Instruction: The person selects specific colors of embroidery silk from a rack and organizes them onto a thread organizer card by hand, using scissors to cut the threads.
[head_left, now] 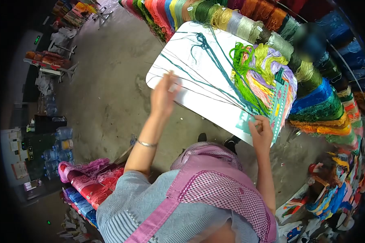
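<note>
Concrete floor [109,93] surrounds a white worktop [198,87] ringed by yarn skeins [320,101]; left hand [164,95] raised with fingers loosely open, right hand [261,131] pinching teal threads [215,60].

White table [207,91], teal threads [215,67] strewn across it, heap of coloured yarn [259,69], teal perforated card [278,109]

A light grey ribbed knit top [129,202] is worn, its sleeves ended above the elbows so that both forearms are left bare. Over it a pink and white checked apron [219,190] is tied, edged and strapped in plain pink. A thin silver bangle [146,143] is seen on the left wrist.
</note>
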`<state>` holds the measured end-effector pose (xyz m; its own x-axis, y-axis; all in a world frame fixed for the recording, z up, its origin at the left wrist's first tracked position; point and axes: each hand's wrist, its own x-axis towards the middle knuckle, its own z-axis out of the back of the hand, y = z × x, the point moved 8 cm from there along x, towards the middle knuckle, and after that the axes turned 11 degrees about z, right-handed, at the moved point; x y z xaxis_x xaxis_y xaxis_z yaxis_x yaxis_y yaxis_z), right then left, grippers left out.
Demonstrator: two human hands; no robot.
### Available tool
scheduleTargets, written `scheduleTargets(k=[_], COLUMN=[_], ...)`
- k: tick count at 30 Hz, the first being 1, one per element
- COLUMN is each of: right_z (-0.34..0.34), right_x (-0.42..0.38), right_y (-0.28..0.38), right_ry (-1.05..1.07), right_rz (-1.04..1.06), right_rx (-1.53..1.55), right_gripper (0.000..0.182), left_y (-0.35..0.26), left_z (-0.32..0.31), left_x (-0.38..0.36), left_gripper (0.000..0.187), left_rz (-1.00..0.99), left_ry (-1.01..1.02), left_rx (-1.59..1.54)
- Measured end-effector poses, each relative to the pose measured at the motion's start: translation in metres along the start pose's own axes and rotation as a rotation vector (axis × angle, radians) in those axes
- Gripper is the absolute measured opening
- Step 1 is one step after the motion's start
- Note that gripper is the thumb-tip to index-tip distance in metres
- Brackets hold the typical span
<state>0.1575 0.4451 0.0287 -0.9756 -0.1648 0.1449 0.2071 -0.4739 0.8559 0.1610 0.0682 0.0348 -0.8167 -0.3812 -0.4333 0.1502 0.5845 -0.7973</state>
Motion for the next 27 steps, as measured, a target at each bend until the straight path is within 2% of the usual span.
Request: scheduleTargets(k=[1, 2, 3, 4, 5, 7, 8, 11, 12, 16, 17, 18, 19, 20, 21, 22, 23, 24, 25, 26, 27], right_z=[-0.013, -0.022, -0.029, -0.039, -0.041, -0.054, -0.048, -0.043, -0.039, -0.027, -0.016, -0.003, 0.018, 0.04, 0.063, 0.087, 0.114, 0.137, 0.154, 0.159, 0.152], right_x=[0.001, 0.007, 0.012, 0.014, 0.015, 0.011, 0.01, 0.003, 0.001, -0.015, -0.018, -0.021, -0.028, -0.033, -0.04, -0.05, -0.061, -0.066, -0.076, -0.077, -0.071], right_y=[0.015, 0.032, 0.051, 0.068, 0.072, 0.068, 0.07, 0.058, 0.056, 0.041, 0.033, 0.027, 0.021, 0.021, 0.015, -0.005, -0.03, -0.045, -0.053, -0.056, -0.043], right_ry=[-0.014, 0.048, 0.11, 0.173, 0.171, 0.239, 0.201, 0.185, 0.161, 0.129, 0.03, -0.066, -0.173, -0.375, -0.582, -0.655, -0.73, -0.685, -0.649, -0.615, -0.654], right_rz=[0.0, 0.082, 0.164, 0.088, 0.087, -0.104, -0.206, -0.192, -0.174, -0.225, -0.213, -0.2, -0.242, -0.22, -0.192, -0.163, -0.13, -0.096, -0.071, -0.017, -0.127], right_rx=[0.312, 0.259, 0.206, 0.34, 0.338, 0.634, 0.707, 0.798, 0.791, 0.809, 0.758, 0.704, 0.52, 0.714, 0.902, 1.029, 1.154, 1.072, 0.976, 0.869, 0.513], right_gripper=[0.016, 0.013, 0.012, 0.013, 0.013, 0.012, 0.01, 0.01, 0.011, 0.01, 0.01, 0.01, 0.008, 0.006, 0.005, 0.006, 0.009, 0.011, 0.015, 0.011, 0.008], left_y=[0.026, 0.052, 0.064, 0.081, 0.088, 0.078, 0.083, 0.09, 0.09, 0.104, 0.105, 0.109, 0.113, 0.12, 0.125, 0.126, 0.117, 0.105, 0.104, 0.107, 0.113], left_z=[-0.024, -0.057, -0.086, -0.107, -0.122, -0.142, -0.142, -0.148, -0.148, -0.151, -0.151, -0.149, -0.136, -0.118, -0.103, -0.086, -0.078, -0.074, -0.076, -0.083, -0.097], left_x=[-0.019, -0.043, -0.062, -0.076, -0.089, -0.096, -0.094, -0.093, -0.095, -0.097, -0.098, -0.094, -0.082, -0.067, -0.05, -0.036, -0.028, -0.024, -0.026, -0.033, -0.041], left_gripper=[0.049, 0.054, 0.055, 0.051, 0.047, 0.039, 0.035, 0.034, 0.034, 0.035, 0.036, 0.031, 0.028, 0.031, 0.034, 0.036, 0.036, 0.035, 0.033, 0.032, 0.026], left_rz=[0.128, 0.382, 0.358, 0.375, 0.358, -0.067, -0.007, 0.06, 0.132, 0.24, 0.305, 0.453, 0.53, 0.605, 0.695, 0.854, 0.783, 0.646, 0.647, 0.654, 0.661], left_ry=[0.142, 0.339, 0.442, 0.552, 0.605, 0.691, 0.668, 0.774, 0.693, 0.708, 0.691, 0.65, 0.547, 0.44, 0.426, 0.424, 0.366, 0.424, 0.371, 0.318, 0.361], left_rx=[-0.059, -0.125, -0.051, 0.064, 0.189, 0.506, 0.396, 0.42, 0.397, 0.36, 0.353, 0.242, 0.105, -0.03, -0.285, -0.461, -0.493, -0.359, -0.282, -0.208, -0.111])
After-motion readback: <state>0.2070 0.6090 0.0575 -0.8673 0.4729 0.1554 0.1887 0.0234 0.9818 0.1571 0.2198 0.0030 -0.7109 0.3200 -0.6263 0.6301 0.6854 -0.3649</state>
